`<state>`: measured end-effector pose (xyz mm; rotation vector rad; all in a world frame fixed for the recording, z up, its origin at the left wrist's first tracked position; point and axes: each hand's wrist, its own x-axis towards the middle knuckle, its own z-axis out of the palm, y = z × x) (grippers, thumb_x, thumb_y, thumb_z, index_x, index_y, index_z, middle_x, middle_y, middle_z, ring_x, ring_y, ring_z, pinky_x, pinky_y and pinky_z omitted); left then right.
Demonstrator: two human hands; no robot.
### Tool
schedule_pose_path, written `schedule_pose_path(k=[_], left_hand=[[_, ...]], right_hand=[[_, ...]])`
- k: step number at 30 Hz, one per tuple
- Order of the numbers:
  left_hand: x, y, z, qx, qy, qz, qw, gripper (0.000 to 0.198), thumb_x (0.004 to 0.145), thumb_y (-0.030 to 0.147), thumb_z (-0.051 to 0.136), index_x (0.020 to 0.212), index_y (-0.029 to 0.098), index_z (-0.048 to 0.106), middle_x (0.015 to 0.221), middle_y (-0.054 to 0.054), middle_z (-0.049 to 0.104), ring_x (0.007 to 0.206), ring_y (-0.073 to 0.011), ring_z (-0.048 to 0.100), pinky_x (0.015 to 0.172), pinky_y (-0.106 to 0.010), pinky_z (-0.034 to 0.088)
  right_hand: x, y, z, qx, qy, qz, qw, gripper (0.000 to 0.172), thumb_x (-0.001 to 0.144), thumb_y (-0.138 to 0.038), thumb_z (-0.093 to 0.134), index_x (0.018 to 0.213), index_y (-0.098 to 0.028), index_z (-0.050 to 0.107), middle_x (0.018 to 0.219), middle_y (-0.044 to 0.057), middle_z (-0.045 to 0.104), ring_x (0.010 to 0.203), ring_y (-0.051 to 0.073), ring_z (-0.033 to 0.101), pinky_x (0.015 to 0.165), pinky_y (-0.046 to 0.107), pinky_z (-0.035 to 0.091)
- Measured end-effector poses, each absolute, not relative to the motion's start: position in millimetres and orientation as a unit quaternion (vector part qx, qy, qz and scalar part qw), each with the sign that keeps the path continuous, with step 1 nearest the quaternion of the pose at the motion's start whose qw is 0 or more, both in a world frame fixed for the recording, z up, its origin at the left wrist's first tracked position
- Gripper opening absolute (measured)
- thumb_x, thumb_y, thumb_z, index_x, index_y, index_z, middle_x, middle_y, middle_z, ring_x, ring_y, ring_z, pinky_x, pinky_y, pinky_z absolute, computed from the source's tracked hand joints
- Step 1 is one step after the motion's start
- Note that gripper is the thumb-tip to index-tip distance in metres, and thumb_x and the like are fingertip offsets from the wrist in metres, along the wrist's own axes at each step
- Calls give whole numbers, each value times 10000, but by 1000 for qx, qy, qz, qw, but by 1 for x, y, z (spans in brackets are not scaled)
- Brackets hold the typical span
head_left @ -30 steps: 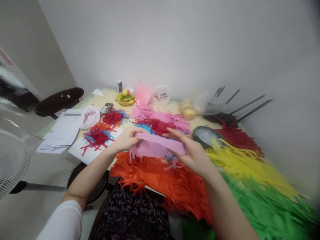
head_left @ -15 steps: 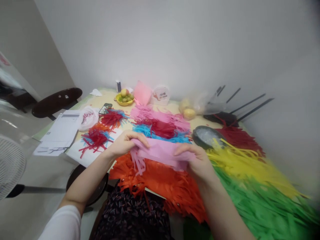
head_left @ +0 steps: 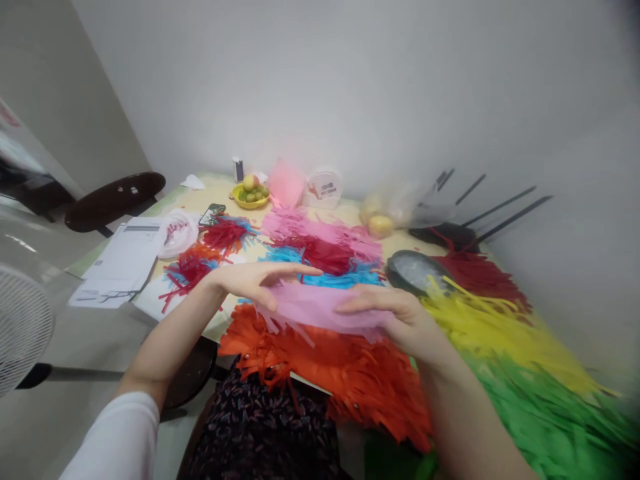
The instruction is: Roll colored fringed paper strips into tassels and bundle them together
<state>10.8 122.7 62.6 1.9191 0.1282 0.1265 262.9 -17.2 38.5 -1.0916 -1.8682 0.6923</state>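
Note:
A strip of pink fringed paper hangs between my two hands, above a pile of orange fringed paper at the table's near edge. My left hand lies over the strip's left end, fingers stretched out flat and the thumb under the paper. At the right end, my right hand pinches the strip between fingers above and thumb below. Blue fringe and dark red fringe lie just beyond the hands.
Yellow, green, red and pink fringe piles cover the table. A dark bowl, a yellow fruit bowl, white papers, a plastic bag and a phone lie around. A stool and fan stand left.
My left hand has gone from a closed grip on the strip's end to flat, stretched fingers over it. The strip has flattened and its hanging fringe has lifted.

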Motion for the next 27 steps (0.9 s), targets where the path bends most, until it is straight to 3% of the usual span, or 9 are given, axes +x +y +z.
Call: schedule_pose_path(k=[3,6,10,13,15,18,19,22,27], left_hand=[[29,120,62,824,109,37,555,411,793,473,678,1043,147,678,924,-69,681,784,-163,601,654,-232,450],[39,119,60,841,143,38,520,343,836,456,635,780,118,660,656,7,570,585,-85,476,544,-193,352],[39,121,65,872,146,41,465,333,866,412,589,710,121,633,600,27,522,546,-71,432,536,-190,332],[41,119,70,902,141,24,408,310,870,369,580,697,121,643,620,13,547,566,-80,455,542,-193,332],[44,114,72,913,133,21,386,297,879,353,571,712,122,659,628,5,565,576,-89,472,547,-199,332],[48,104,70,920,120,35,371,294,904,331,546,729,130,671,629,-2,586,581,-100,489,565,-211,336],[49,101,69,922,118,41,366,265,899,333,563,761,137,676,658,-4,603,598,-106,502,575,-213,340],[47,94,65,932,127,63,333,195,833,352,668,825,158,651,729,5,611,641,-118,510,583,-220,332],[46,92,58,929,133,54,342,391,872,408,606,592,150,515,538,44,415,524,-89,361,526,-234,261]], right_hand=[[262,-17,43,-440,-763,262,395,316,862,-275,500,881,-253,814,918,59,759,823,222,693,778,327,543],[267,-21,48,-467,-776,239,350,360,888,-277,454,935,-265,811,995,63,756,934,240,694,874,354,539],[284,-31,58,-464,-812,250,251,388,909,-291,499,1246,-311,690,1245,39,692,1162,249,635,1010,385,494],[289,-33,61,-493,-802,246,231,610,816,-414,701,1398,-302,554,1378,59,610,1211,281,607,991,378,507],[281,-29,59,-528,-780,229,247,597,786,-447,732,1340,-269,600,1317,77,651,1138,283,644,925,365,527],[260,-21,51,-561,-761,217,241,221,864,-385,635,972,-215,725,920,50,756,802,223,692,703,305,519],[253,-19,48,-568,-758,213,238,187,880,-359,607,841,-207,709,774,29,731,685,198,661,624,283,483],[243,-18,44,-576,-755,199,241,254,895,-326,578,680,-202,633,587,-8,634,533,153,559,518,253,370],[246,-24,45,-569,-750,220,257,315,917,-369,554,671,-196,647,567,-14,620,518,134,529,513,242,340]])
